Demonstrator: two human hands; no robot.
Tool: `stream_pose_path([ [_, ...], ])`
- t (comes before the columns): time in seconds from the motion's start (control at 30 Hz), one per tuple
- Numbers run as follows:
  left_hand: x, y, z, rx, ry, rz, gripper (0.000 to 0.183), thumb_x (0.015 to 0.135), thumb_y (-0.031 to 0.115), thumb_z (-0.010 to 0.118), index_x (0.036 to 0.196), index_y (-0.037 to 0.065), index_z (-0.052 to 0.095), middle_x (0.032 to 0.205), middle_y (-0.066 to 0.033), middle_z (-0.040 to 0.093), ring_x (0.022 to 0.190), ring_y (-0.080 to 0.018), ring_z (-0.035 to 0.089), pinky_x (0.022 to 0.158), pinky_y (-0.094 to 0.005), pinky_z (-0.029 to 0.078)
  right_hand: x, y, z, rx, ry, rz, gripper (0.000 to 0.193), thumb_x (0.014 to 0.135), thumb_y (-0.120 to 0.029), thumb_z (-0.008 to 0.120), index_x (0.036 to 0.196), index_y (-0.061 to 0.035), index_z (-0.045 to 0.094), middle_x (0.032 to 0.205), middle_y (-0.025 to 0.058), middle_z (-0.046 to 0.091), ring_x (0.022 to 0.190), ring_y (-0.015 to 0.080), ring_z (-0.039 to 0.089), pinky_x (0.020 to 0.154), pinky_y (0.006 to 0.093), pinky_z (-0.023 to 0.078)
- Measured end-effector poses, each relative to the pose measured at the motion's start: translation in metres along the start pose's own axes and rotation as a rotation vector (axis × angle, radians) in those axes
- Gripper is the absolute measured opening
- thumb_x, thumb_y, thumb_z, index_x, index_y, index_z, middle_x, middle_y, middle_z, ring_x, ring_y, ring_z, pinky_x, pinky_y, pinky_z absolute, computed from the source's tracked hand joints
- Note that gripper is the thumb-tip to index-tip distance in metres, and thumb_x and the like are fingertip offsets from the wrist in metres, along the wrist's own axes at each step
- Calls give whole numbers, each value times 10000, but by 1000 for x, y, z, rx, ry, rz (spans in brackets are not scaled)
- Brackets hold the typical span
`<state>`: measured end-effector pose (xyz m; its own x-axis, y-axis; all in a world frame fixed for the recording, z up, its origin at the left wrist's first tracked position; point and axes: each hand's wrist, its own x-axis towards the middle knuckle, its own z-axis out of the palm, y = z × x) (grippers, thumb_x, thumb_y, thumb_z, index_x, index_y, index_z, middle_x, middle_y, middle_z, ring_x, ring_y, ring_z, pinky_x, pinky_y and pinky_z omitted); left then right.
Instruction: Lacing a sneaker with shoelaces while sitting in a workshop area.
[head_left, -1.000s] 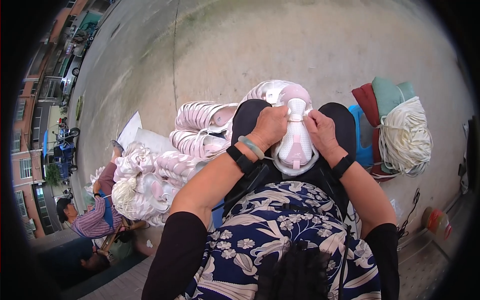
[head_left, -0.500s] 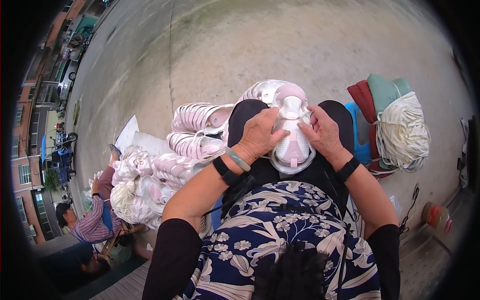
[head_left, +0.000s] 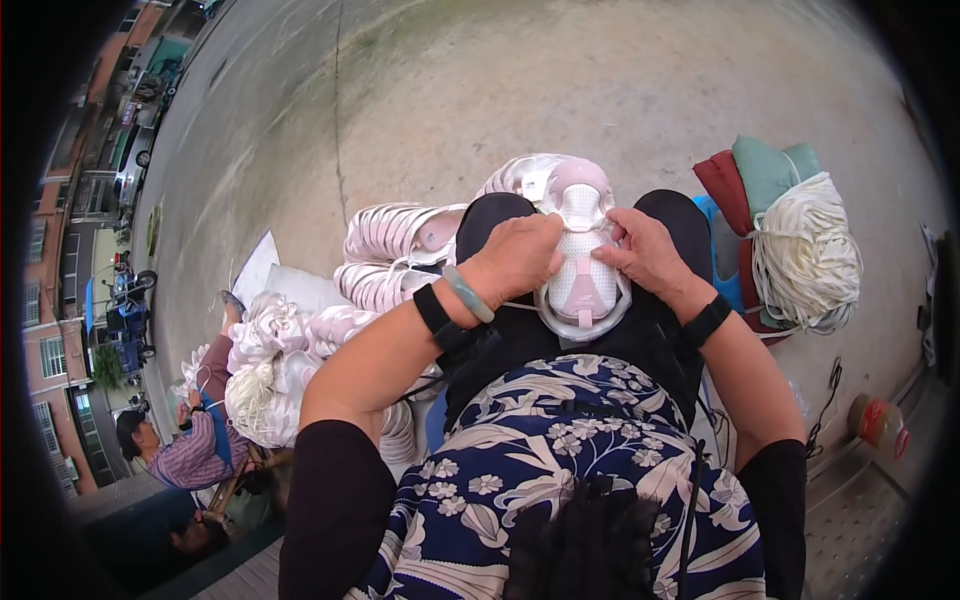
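Observation:
A pink and white shoe upper (head_left: 588, 262) lies across my lap, its pink toe away from me and its heel loop toward me. Closed over its left edge, my left hand (head_left: 520, 252) has its fingers curled in, and what they pinch is hidden. My right hand (head_left: 648, 255) grips the right edge, thumb over the white perforated tongue and fingers by the lace holes. A thin white lace runs out to the left below my left hand.
Stacked pink and white uppers (head_left: 395, 235) stand left of my knees, with tied bundles (head_left: 275, 385) nearer. At right, white laces (head_left: 808, 255) hang over red and green rolls (head_left: 775, 175). A jar (head_left: 878, 425) stands lower right. Another person (head_left: 195, 455) sits far left.
My left hand has curled up from an extended thumb and fingers and turned slightly over the upper's edge. My right hand has shifted a little up and left, still gripping.

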<state>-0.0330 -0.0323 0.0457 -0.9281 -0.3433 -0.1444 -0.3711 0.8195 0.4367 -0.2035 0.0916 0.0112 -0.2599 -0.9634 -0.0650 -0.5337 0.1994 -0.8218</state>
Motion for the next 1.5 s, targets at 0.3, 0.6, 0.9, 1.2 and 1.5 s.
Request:
stream_pose_path([
  [0.3, 21, 12, 7, 144, -93, -109, 135, 751, 53, 503, 855, -34, 505, 760, -248, 607, 765, -404, 614, 671, -459, 490, 3, -7, 3, -261, -44, -181, 200, 741, -143, 594, 842, 16, 527, 799, 191, 570, 772, 380, 572, 671, 438, 455],
  [0.6, 3, 4, 19, -1, 79, -148, 135, 765, 81, 489, 838, -33, 484, 690, -249, 584, 690, -420, 587, 636, -492, 465, -4, -11, 23, -503, 119, -215, 93, 759, -107, 550, 819, -37, 538, 782, 150, 562, 717, 314, 593, 618, 409, 461],
  [0.9, -13, 1, 26, -189, 239, -125, 131, 747, 84, 502, 811, -25, 469, 624, -253, 547, 641, -428, 565, 602, -496, 447, -13, -15, 23, -334, 183, -193, 191, 738, -152, 573, 895, -46, 551, 814, 125, 560, 732, 313, 584, 638, 416, 452],
  [1.2, -5, -7, 14, -159, 110, -73, 163, 733, 104, 551, 821, -24, 503, 709, -249, 596, 713, -417, 594, 652, -483, 477, 0, -36, 47, -375, 365, -107, 567, 638, -298, 663, 1107, -53, 461, 1053, 137, 506, 1015, 324, 470, 784, 438, 370],
  [1.5, -2, -10, 15, -200, 104, -25, 148, 732, 109, 547, 817, -10, 533, 702, -257, 579, 711, -426, 577, 641, -482, 458, -1, -30, 54, -413, 262, -12, 541, 659, -197, 661, 1133, -80, 428, 1082, 131, 486, 1029, 319, 466, 774, 428, 370],
])
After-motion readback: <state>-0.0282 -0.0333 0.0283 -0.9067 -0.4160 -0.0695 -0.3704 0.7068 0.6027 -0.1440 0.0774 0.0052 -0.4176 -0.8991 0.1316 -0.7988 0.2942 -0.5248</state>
